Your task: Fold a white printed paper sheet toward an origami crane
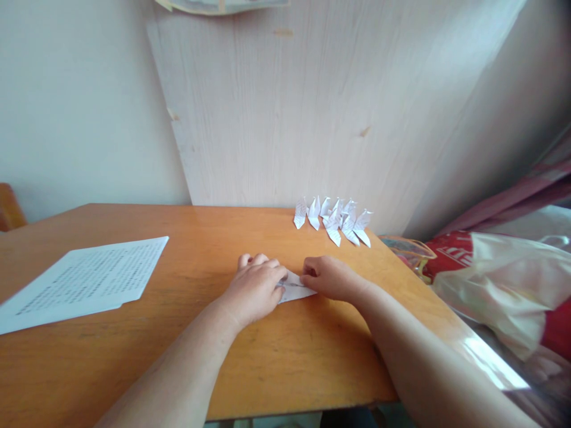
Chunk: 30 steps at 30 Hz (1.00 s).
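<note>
A small white folded paper (pixel 294 291) lies on the wooden table, tapering to a point at its right side. My left hand (pixel 259 286) covers the paper's left part, fingers bent, with thumb and index finger pressed on it. From the right, my right hand (pixel 332 277) grips the upper right edge of the same paper with curled fingers. Much of the paper is hidden beneath the hands. Farther back, near the table's right corner, several folded paper cranes (pixel 333 223) stand close together.
A stack of printed sheets (pixel 89 279) lies on the left of the wooden table (pixel 187 351). Behind the table rises a pale wood-grain panel (pixel 267 119). Plastic bags (pixel 495 285) are piled beyond the right edge. Part of a wooden chair (pixel 9 208) shows at far left.
</note>
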{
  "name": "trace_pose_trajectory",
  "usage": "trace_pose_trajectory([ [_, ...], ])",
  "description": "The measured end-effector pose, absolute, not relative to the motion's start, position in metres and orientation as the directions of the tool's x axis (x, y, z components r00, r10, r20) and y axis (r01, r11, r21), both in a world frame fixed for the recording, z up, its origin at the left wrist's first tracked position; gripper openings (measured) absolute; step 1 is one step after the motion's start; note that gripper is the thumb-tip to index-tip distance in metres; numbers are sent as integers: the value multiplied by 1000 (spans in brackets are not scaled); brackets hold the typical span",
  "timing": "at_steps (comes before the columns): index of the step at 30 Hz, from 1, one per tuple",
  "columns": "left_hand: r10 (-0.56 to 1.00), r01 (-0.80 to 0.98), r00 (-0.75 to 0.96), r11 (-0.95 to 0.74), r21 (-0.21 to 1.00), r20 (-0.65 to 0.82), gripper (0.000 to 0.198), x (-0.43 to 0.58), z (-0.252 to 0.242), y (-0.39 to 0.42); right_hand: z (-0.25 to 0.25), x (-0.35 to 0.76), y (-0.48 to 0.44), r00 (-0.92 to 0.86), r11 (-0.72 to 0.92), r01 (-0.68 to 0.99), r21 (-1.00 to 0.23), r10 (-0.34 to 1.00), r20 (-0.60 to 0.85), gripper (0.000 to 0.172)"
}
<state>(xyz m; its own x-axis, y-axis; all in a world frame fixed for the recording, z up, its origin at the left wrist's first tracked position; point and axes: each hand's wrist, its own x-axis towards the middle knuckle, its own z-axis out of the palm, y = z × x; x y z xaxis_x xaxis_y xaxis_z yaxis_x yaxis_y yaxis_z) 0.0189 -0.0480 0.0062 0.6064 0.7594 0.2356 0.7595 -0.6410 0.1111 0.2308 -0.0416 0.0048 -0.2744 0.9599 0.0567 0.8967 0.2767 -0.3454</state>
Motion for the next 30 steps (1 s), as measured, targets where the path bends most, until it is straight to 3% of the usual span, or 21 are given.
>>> trace_pose_trajectory([
  [5,756,762,603,-641,98,256,21,16,4,-44,6,223,-48,-338,310,853,-419,941,9,5],
  [16,654,633,712,-755,169,255,32,18,-4,-36,9,226,-48,-425,256,746,-615,894,-143,8],
  [22,620,577,733,-785,226,280,38,16,-11,-30,1,238,-35,-244,234,763,-603,967,66,24],
  [25,622,567,732,-782,258,278,39,15,-12,-30,-4,238,-32,-303,294,729,-618,948,94,38],
  [30,663,575,695,-745,338,279,46,17,-14,-29,-5,236,-34,-473,432,702,-567,877,83,39],
])
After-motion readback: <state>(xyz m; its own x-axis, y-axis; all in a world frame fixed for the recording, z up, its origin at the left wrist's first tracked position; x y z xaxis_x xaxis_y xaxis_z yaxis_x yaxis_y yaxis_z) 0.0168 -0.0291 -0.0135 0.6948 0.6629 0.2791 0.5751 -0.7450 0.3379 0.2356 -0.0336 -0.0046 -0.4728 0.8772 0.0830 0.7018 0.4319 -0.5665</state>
